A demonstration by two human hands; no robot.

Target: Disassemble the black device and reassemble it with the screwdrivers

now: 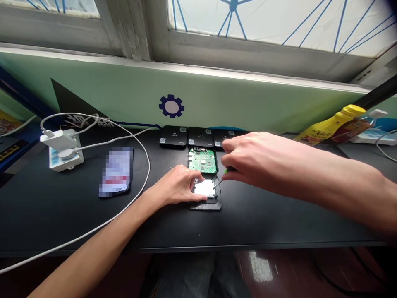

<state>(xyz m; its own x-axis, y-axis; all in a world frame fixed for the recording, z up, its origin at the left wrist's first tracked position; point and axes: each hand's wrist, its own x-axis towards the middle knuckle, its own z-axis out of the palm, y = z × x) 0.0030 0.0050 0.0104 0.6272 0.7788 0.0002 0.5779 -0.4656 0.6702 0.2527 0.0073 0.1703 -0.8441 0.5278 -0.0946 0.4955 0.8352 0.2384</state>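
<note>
My left hand (181,185) reaches in from the left, its thumb and fingers closed on opposite edges of a silvery metal plate (203,188). The plate lies on a black plastic cover (204,206) on the desk. Wrapped in my right hand (245,157) is a screwdriver (218,185); part of a green and black handle shows below the fingers. Its thin shaft slants down left, with the tip at the plate's right edge. Just behind, a green circuit board (203,160) sits in an open black case.
Black boxes (173,136) with labels line the back of the desk (266,215). On the left are a phone (116,171) with a blurred screen, a white power strip (65,159) and a long white cable (148,165). A yellow-capped bottle (330,124) lies tilted at back right.
</note>
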